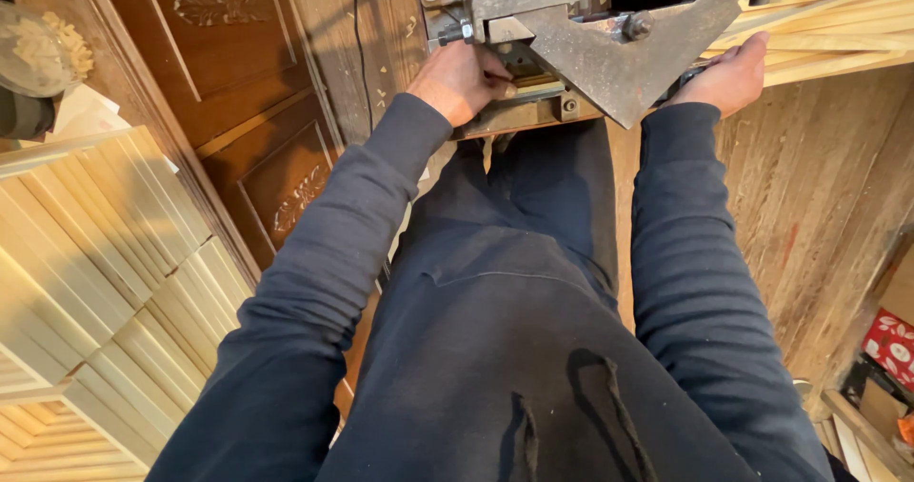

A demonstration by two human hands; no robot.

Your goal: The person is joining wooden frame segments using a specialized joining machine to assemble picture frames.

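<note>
above a worn plank floor (819, 206), a pale wood strip (533, 90) is pinned in the metal mitre machine (609, 44) by the curled left hand (460, 80), while the flat, open right hand (728, 77) steadies 1 side.

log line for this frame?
left hand: on metal machine front | right hand: on wood strips | grip: unclear

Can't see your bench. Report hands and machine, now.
Left hand gripping worn grey metal machine front. Right hand on pale wooden strip beside it. Nothing blocking.
</note>
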